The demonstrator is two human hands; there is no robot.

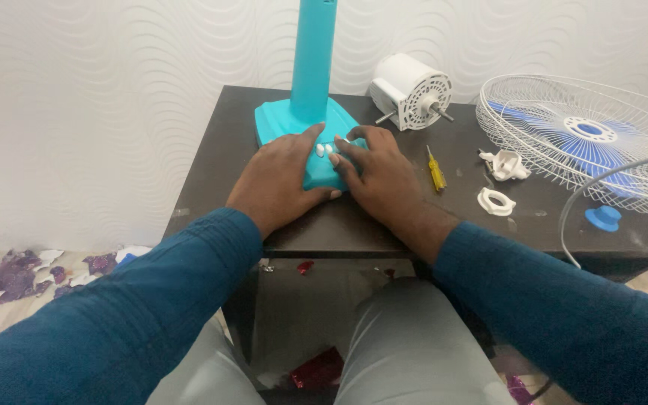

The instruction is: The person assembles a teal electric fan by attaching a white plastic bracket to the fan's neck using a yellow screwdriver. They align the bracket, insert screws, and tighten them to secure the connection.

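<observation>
Head view, looking down at a dark brown rectangular table (211,161) set against a pale wavy-patterned wall.

The turquoise plastic fan base with its upright column (313,67) stands near the table's back edge; the column's top is cut off by the frame. Both hands lie flat on the front of the base. The left hand (279,176) rests palm down, fingers together and stretched forward, thumb against the base's front edge. The right hand (375,171) lies beside it, fingers slightly spread, fingertips at the small white push buttons (325,149). Neither hand is clamped on anything. The hands cover most of the base front, so how many buttons there are cannot be told.

To the right: a white cylindrical fan motor (412,91) lying on its side, shaft toward the right; a yellow-handled screwdriver (436,172); two small white plastic fittings (500,184), shapes hard to make out; a blue plastic knob (603,218); and a white wire fan guard with blue blades behind it (586,142), cut off at the right edge. A grey cable (575,206) loops over the table edge.

Below the table, red scraps (316,369) lie partly hidden between the knees. Purple scraps (5,274) litter the floor at left.
</observation>
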